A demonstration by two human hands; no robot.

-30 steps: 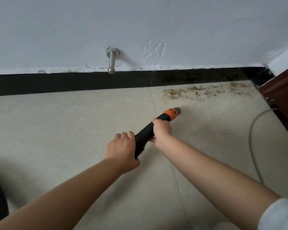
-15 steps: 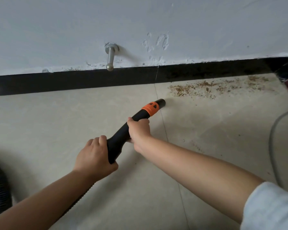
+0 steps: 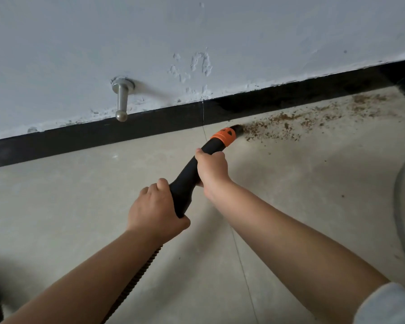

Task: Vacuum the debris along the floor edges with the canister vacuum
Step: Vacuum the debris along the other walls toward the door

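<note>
Gripping nozzle [image 3: 189, 174]: left hand [image 3: 153, 211], right hand [image 3: 212, 170]; fingertips hidden, hose [image 3: 136, 277] partly hidden.

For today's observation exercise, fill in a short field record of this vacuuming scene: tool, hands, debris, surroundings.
Tool: black vacuum nozzle with an orange collar, tip at the debris edge
Left hand: grips the rear of the nozzle
Right hand: grips it nearer the collar
Debris: brown crumbs along the black baseboard, to the right of the tip
Surroundings: metal door stop on the wall; ribbed hose
</note>
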